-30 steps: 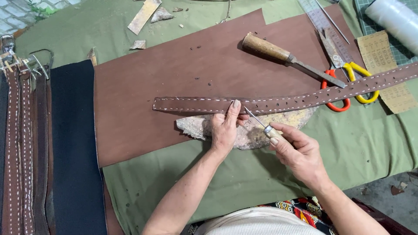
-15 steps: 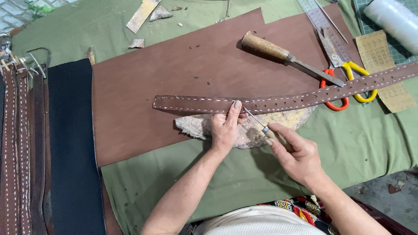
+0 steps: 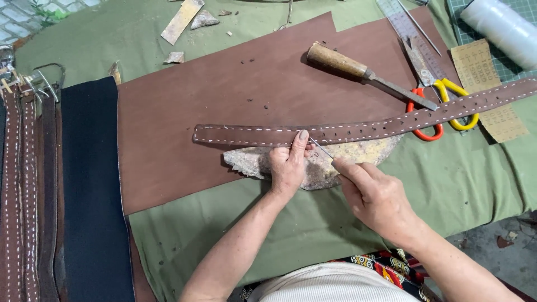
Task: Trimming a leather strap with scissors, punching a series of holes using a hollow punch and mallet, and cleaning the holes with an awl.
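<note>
A long brown leather strap (image 3: pixel 386 124) with white stitching and punched holes runs across the work surface, partly over a flat stone slab (image 3: pixel 358 154). My left hand (image 3: pixel 288 165) presses its fingertips on the strap's lower edge near the middle. My right hand (image 3: pixel 375 196) pinches a thin metal awl (image 3: pixel 321 150), whose tip points up at the strap just right of my left fingers.
A large brown leather sheet (image 3: pixel 224 106) lies under the strap. A wooden-handled chisel (image 3: pixel 363 72), orange and yellow scissors (image 3: pixel 442 106), a metal ruler (image 3: pixel 408 31) and a white roll (image 3: pixel 498 28) sit at the upper right. Stitched belts (image 3: pixel 22 196) and dark fabric (image 3: pixel 92 196) lie left.
My right hand has drawn in slightly, closing more over the awl. My left hand stays pressed on the strap. The view has shifted a little.
</note>
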